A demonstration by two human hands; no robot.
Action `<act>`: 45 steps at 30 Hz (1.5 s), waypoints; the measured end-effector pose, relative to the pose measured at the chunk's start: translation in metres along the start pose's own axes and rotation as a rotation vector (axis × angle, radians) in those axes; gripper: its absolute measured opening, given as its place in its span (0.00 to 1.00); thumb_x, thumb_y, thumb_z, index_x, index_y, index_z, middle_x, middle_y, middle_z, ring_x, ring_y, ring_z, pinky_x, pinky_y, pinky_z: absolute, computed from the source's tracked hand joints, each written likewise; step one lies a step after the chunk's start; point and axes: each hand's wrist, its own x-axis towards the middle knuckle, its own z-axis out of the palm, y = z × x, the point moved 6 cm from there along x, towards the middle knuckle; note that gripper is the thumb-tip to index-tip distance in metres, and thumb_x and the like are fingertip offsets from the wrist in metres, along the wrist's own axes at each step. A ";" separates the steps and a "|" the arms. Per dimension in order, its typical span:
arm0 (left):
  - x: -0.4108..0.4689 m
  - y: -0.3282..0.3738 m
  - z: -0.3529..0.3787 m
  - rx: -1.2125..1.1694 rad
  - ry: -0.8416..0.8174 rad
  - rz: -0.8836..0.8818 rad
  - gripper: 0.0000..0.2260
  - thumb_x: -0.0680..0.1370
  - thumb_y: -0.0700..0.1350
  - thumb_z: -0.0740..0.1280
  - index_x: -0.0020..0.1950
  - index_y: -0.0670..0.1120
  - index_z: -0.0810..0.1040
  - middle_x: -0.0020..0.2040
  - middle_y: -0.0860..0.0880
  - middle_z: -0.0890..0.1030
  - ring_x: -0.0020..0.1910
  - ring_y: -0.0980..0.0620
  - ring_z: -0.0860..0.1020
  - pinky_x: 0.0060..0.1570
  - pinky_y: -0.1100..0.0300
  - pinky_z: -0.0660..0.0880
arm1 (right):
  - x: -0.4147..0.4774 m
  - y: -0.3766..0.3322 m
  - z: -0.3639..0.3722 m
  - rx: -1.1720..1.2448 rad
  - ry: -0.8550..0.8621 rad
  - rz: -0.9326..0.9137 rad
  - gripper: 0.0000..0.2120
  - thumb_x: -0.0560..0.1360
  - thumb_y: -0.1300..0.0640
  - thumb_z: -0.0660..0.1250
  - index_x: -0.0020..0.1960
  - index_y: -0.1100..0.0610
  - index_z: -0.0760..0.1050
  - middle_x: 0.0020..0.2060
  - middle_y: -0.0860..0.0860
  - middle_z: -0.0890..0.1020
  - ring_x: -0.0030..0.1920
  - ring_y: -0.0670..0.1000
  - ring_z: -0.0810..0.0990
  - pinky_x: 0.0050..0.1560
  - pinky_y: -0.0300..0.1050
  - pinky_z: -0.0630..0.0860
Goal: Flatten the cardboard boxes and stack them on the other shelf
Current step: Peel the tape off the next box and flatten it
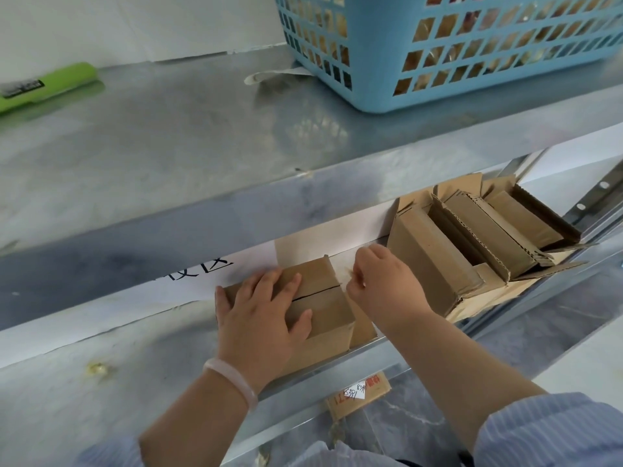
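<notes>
Left hand (259, 315) flat on box (328, 323), right hand (381, 281) pinching tape (350, 275) at seam's (317, 293) right end.

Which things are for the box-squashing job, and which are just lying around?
For the job: cardboard box under the left hand; right hand with fingers pinched at its edge; other cardboard boxes beside it; lower shelf.
Just lying about: blue basket and green tool on the upper shelf; labelled cardboard scrap down below.
</notes>
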 end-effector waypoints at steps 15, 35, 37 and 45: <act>0.005 0.003 -0.005 -0.055 0.042 -0.007 0.32 0.70 0.71 0.48 0.69 0.60 0.71 0.69 0.55 0.70 0.68 0.50 0.67 0.67 0.43 0.59 | -0.012 0.031 0.041 0.978 -0.339 0.530 0.19 0.72 0.51 0.74 0.61 0.54 0.77 0.47 0.48 0.85 0.46 0.47 0.84 0.52 0.47 0.81; 0.002 0.005 0.001 -0.040 0.102 -0.011 0.27 0.72 0.72 0.53 0.66 0.63 0.73 0.65 0.52 0.73 0.64 0.46 0.70 0.64 0.41 0.65 | -0.004 0.039 0.051 0.600 -0.139 0.275 0.06 0.73 0.56 0.71 0.42 0.45 0.80 0.37 0.40 0.81 0.39 0.38 0.78 0.38 0.26 0.71; 0.002 0.005 0.001 -0.042 0.108 -0.017 0.27 0.72 0.72 0.54 0.66 0.63 0.73 0.65 0.52 0.73 0.64 0.46 0.70 0.64 0.42 0.65 | -0.007 0.049 0.061 0.882 -0.204 0.413 0.04 0.76 0.55 0.69 0.46 0.50 0.83 0.40 0.45 0.85 0.40 0.43 0.82 0.45 0.36 0.79; 0.000 0.005 0.001 -0.052 0.113 -0.066 0.27 0.71 0.72 0.54 0.66 0.64 0.73 0.66 0.55 0.72 0.63 0.47 0.70 0.65 0.45 0.64 | -0.023 0.049 0.085 1.577 -0.601 0.712 0.10 0.74 0.66 0.70 0.56 0.62 0.80 0.51 0.60 0.84 0.51 0.56 0.82 0.51 0.51 0.82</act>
